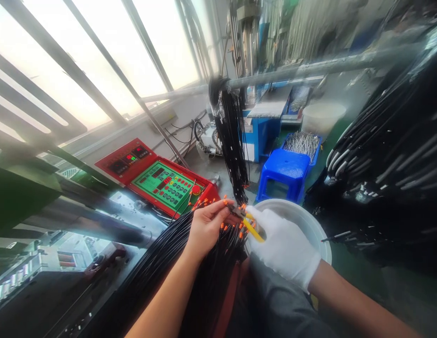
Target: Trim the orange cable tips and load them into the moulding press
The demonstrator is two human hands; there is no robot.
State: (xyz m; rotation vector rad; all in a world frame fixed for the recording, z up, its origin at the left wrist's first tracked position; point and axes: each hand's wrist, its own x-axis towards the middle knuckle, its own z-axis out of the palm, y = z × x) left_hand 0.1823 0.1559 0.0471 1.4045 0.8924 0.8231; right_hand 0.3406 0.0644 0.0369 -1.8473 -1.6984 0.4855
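A thick bundle of black cables [162, 253] with orange tips lies across my lap. My left hand [208, 224], bare, pinches one cable end [225, 201] near its orange tip. In a white glove, my right hand [284, 241] is closed around the yellow handles of a pair of cutting pliers [253, 229]. The pliers' dark jaws point left and meet the cable tips beside my left fingertips. Whether the jaws are closed on a cable cannot be made out.
Below my right hand stands a whitish bucket [315, 225]. Beyond it are a blue stool [284, 169] and a blue basket of light-coloured pieces [303, 144]. A red control box [162, 180] sits ahead on the left. Black cables hang from a rail [232, 136] and at right [387, 178].
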